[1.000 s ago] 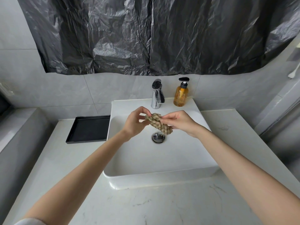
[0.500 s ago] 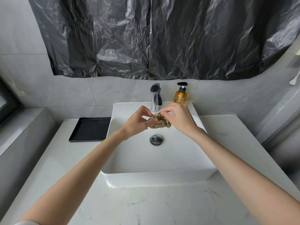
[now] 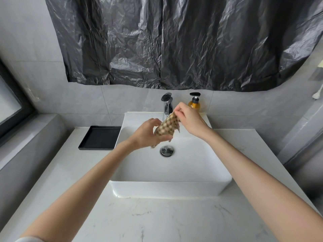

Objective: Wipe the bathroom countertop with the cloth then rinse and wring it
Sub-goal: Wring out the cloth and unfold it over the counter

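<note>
A small brown-and-cream checked cloth point(image 3: 167, 126) hangs partly spread between both hands over the white basin point(image 3: 171, 186). My left hand point(image 3: 148, 134) grips its lower end. My right hand point(image 3: 189, 119) pinches its upper corner, close to the chrome tap point(image 3: 167, 105). No water runs from the tap. The white marble countertop point(image 3: 157, 222) surrounds the basin.
An amber soap pump bottle point(image 3: 194, 103) stands right of the tap, behind my right hand. A black tray point(image 3: 100, 137) lies on the counter left of the basin. The drain plug point(image 3: 167, 151) sits below the cloth. Black plastic sheet point(image 3: 174, 41) covers the wall above.
The cloth was a tight twisted roll between both hands; now it is untwisted and partly spread. My right hand has risen toward the tap, and the view has tilted up.
</note>
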A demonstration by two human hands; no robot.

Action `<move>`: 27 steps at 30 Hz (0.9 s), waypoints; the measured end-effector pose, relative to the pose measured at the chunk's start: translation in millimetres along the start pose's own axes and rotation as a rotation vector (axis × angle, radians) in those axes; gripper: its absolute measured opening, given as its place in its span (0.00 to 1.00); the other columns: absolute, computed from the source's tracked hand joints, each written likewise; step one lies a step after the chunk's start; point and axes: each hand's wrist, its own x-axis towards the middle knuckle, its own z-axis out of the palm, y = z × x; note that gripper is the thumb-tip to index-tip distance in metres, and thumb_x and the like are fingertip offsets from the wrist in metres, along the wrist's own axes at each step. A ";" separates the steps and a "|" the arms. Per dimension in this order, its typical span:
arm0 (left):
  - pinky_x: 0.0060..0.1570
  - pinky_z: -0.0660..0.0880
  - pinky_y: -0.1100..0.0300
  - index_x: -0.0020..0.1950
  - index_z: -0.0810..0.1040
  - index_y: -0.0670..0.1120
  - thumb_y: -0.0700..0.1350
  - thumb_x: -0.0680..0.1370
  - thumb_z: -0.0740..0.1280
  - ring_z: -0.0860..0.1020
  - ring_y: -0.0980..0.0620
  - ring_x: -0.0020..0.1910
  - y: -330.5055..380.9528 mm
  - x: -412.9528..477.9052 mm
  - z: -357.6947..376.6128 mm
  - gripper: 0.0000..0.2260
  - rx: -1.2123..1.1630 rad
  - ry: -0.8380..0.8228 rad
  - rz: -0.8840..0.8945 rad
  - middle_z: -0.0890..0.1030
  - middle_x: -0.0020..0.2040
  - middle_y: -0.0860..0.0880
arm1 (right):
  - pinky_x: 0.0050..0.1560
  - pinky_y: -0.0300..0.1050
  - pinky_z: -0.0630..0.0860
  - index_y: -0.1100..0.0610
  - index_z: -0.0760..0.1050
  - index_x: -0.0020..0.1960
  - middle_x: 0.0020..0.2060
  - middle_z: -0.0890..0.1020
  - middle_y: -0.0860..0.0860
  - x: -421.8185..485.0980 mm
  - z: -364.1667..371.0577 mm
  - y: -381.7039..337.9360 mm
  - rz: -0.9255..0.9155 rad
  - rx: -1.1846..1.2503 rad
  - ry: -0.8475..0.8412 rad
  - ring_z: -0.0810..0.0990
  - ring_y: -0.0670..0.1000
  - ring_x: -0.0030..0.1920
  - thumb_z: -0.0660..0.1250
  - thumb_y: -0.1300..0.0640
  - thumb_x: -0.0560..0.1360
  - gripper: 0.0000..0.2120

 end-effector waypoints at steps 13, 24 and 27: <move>0.54 0.70 0.59 0.47 0.76 0.46 0.50 0.76 0.67 0.79 0.59 0.46 14.0 -24.2 -31.9 0.08 -0.531 -0.056 -0.049 0.82 0.45 0.54 | 0.39 0.50 0.69 0.52 0.67 0.53 0.37 0.77 0.53 -4.4 -35.1 -45.6 -0.245 -0.163 -0.033 0.74 0.56 0.37 0.54 0.54 0.82 0.05; 0.32 0.62 0.58 0.37 0.72 0.38 0.56 0.72 0.70 0.66 0.54 0.30 -44.8 -44.5 -108.9 0.21 -0.019 -0.006 0.087 0.69 0.30 0.49 | 0.33 0.47 0.65 0.45 0.70 0.47 0.26 0.72 0.49 2.8 -5.3 -89.9 -0.131 -0.268 -0.081 0.70 0.50 0.29 0.56 0.48 0.79 0.06; 0.32 0.66 0.60 0.38 0.76 0.42 0.53 0.72 0.71 0.71 0.54 0.31 -77.9 -60.7 -132.8 0.14 0.158 -0.071 0.030 0.74 0.32 0.51 | 0.40 0.48 0.71 0.46 0.72 0.46 0.34 0.81 0.52 5.5 17.6 -100.5 -0.060 -0.040 -0.069 0.77 0.51 0.36 0.59 0.43 0.78 0.08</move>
